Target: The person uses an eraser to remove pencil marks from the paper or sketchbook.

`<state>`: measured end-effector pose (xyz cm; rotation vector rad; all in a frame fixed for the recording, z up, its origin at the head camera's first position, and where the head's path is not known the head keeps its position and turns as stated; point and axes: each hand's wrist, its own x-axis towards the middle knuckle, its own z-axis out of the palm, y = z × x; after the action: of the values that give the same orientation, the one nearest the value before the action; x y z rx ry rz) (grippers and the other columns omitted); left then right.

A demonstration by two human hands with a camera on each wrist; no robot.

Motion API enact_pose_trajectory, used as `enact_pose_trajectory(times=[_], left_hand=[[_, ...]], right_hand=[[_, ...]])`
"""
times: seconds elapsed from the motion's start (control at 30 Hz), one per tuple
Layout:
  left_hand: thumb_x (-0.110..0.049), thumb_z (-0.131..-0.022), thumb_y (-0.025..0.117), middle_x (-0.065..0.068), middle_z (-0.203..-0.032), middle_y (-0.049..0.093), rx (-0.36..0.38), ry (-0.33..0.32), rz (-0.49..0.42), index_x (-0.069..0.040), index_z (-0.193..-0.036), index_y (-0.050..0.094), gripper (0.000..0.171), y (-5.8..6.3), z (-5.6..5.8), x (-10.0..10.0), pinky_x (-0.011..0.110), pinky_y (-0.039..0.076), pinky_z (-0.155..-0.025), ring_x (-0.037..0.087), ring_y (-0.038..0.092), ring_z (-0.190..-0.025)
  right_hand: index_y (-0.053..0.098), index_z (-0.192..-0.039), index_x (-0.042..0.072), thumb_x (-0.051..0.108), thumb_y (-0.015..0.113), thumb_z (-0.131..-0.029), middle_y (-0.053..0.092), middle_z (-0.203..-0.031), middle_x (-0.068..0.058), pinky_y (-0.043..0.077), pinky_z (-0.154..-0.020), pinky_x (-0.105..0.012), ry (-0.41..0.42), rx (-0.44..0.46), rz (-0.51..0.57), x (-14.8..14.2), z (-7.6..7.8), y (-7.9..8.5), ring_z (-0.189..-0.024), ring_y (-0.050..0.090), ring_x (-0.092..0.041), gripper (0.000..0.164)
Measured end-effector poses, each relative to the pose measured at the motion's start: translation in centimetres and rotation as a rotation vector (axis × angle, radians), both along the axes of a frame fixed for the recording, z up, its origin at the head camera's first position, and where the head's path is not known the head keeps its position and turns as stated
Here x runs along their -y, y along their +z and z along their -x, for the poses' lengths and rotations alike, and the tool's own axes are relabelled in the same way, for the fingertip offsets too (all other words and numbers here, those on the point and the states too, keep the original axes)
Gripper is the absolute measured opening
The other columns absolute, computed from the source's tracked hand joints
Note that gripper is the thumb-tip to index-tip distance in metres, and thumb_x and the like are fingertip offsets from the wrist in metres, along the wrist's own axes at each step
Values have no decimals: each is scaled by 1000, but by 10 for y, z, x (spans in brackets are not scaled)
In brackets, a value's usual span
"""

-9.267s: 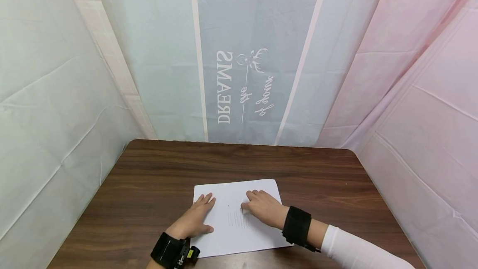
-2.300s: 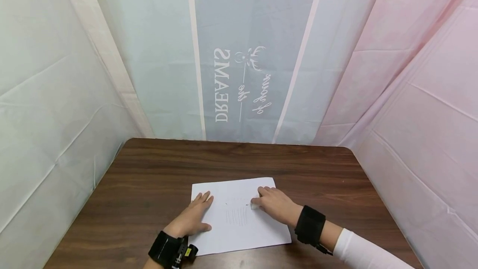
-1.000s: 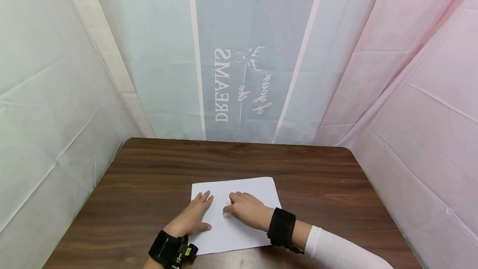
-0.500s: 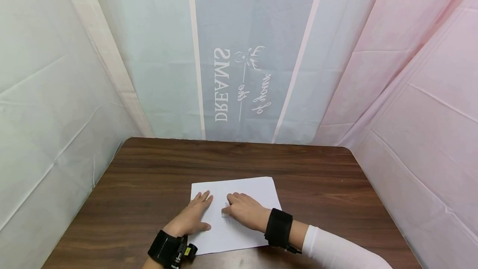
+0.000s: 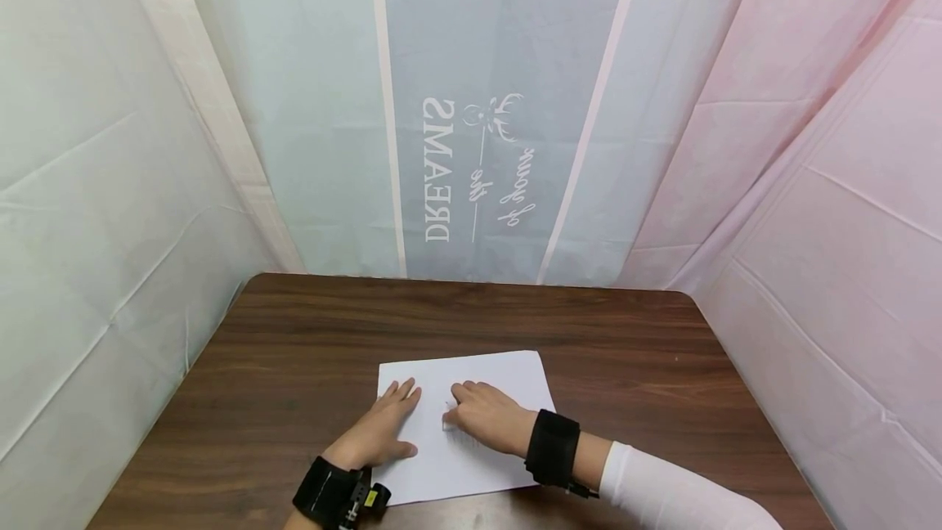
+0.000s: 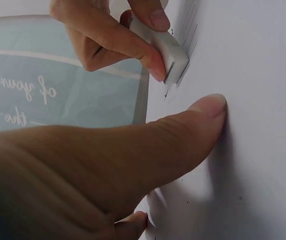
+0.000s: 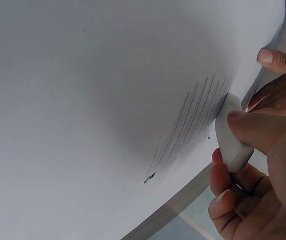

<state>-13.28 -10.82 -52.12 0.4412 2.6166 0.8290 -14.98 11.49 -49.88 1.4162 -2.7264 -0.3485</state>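
- White block-shaped eraser (image 7: pixel 230 132): on the white sheet of paper (image 5: pixel 434 477), at the far-left end of the thin dark ruled lines (image 7: pixel 190 120). From the head view, nearly all hidden by fingers; only a pale sliver shows at the thumb. Wrist views give its body; exact contact along its underside hard to make out.
- Right hand (image 5: pixel 489 417) pinches the eraser, thumb on one side, fingers curled on the other. It covers most of the lines from above.
- Left hand (image 5: pixel 379 434) lies spread on the paper's left part, fingers extended, thumb apart, gripping nothing. In the left wrist view its thumb looms large and blocks most of the other fingers.
- Small dark smudge (image 7: pixel 150 177) beside the lines; crumb or mark, cannot tell.
- Left forearm and white sleeve (image 5: pixel 684 485) cut off at the bottom of the head view; so is the near edge of the dark wood-grain bench (image 5: pixel 309 350).
- Paper edges: left one partly under the left hand, right one crossed by the right arm near its black wrist strap (image 5: pixel 552 446); far edge in plain sight.
- Room: broad wood surface beyond the paper and to both sides; bench's far edge well apart, meeting the pale printed cloth (image 5: pixel 508 23). Between the hands, a narrow strip of paper.
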Motion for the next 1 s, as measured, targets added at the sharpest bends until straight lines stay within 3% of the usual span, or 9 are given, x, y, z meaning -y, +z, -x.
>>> enact_pose_trajectory(times=[0.53,1.0], left_hand=[[-15,-78,87,20,-165,30,5,12,3,1,-150,45,85,3,-1,-1,67,25,-120,47,20,-154],[-14,-76,88,21,-165,30,2,14,-6,1,-150,45,86,3,-1,-1,66,26,-120,48,21,-154]], right_hand=[[78,-113,31,25,66,-97,64,-95,3,55,-72,-22,7,-8,-3,-3,0,2,-82,58,-7,21],[78,-112,31,25,68,-96,63,-92,4,53,-68,-22,13,-15,-10,-6,0,4,-76,52,-6,20]])
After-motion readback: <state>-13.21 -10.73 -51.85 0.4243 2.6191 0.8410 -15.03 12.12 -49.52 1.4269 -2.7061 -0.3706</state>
